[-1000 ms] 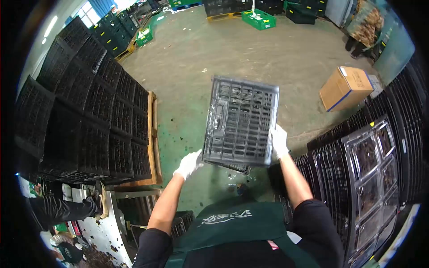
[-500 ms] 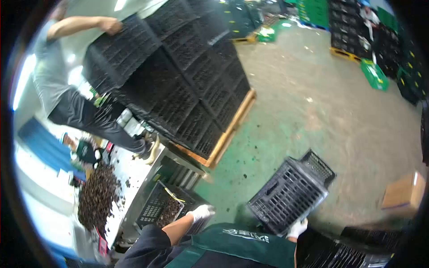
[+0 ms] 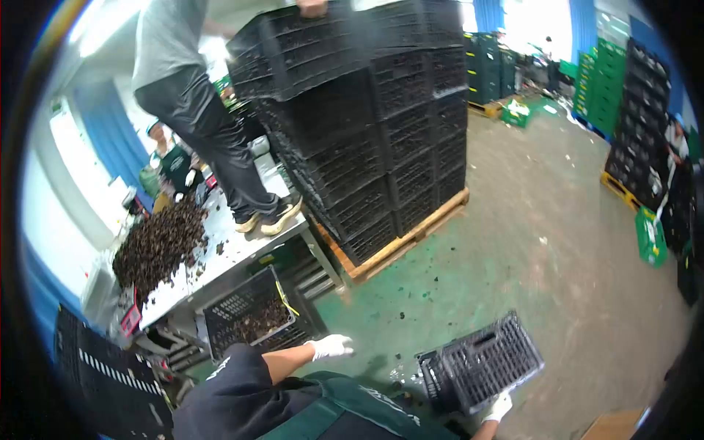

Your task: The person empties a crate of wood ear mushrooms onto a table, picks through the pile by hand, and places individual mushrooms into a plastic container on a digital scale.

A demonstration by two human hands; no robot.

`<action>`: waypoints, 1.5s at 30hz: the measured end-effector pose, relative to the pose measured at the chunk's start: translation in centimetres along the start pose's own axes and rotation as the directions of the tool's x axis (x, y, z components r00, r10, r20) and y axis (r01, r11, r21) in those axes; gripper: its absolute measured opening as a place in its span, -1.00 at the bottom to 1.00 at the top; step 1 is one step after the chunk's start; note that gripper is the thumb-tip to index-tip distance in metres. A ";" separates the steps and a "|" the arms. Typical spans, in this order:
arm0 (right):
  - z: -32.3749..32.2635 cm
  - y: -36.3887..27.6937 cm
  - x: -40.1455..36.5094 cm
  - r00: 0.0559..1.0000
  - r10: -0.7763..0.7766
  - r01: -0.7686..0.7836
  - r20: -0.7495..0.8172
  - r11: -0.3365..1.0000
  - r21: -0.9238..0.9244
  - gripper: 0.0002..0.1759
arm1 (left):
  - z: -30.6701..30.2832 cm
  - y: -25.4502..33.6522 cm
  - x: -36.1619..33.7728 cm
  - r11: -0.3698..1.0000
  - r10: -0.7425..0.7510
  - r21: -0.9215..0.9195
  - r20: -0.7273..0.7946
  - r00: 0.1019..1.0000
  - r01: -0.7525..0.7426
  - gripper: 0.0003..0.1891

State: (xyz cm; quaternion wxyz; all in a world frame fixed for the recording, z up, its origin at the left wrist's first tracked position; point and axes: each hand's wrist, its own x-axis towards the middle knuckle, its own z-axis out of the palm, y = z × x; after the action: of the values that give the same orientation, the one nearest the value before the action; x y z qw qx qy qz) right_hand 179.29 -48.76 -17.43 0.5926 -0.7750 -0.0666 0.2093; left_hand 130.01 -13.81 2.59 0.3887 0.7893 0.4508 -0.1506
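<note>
A black plastic crate (image 3: 480, 363) tilts low over the green floor at the lower right, its open side turned up and left. My right hand (image 3: 500, 407), in a white glove, grips the crate's near lower edge. My left hand (image 3: 331, 345), also gloved, hangs free with fingers apart, left of the crate and right of a crate of dark produce (image 3: 253, 317) under the table.
A tall stack of black crates (image 3: 367, 117) stands on a wooden pallet (image 3: 400, 246). Another person stands on the metal table (image 3: 220, 253) beside a heap of dark produce (image 3: 158, 246). A second person works behind the table. Green and black crates line the far right wall.
My view swung left from the open floor to the table and pallet. The crate came down from chest height to near the floor. My left hand let go of it.
</note>
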 end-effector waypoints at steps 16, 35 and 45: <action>7.8 0.1 -14.1 0.611 0.073 0.273 0.788 0.915 -0.296 -0.72 | 3.4 -6.2 -5.3 0.977 0.024 -0.207 -0.122 0.992 -0.049 -0.38; 51.7 -12.8 -41.3 0.354 0.295 0.275 0.887 0.874 -0.401 -0.78 | 20.6 -42.4 -41.4 0.049 -0.998 -0.990 -0.053 -0.025 0.133 -0.36; 63.8 -11.2 -63.2 -0.251 0.326 0.765 0.911 0.643 -0.019 -0.66 | 30.5 -40.7 -48.0 -0.287 -0.896 -0.880 0.386 -0.218 -0.378 -0.43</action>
State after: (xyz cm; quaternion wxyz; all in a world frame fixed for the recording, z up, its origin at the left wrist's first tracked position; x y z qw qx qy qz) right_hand 98.08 -10.89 -4.73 0.0108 -0.4230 -0.7300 0.5368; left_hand 73.38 -53.34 -8.51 0.2177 -0.2082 0.8436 0.4446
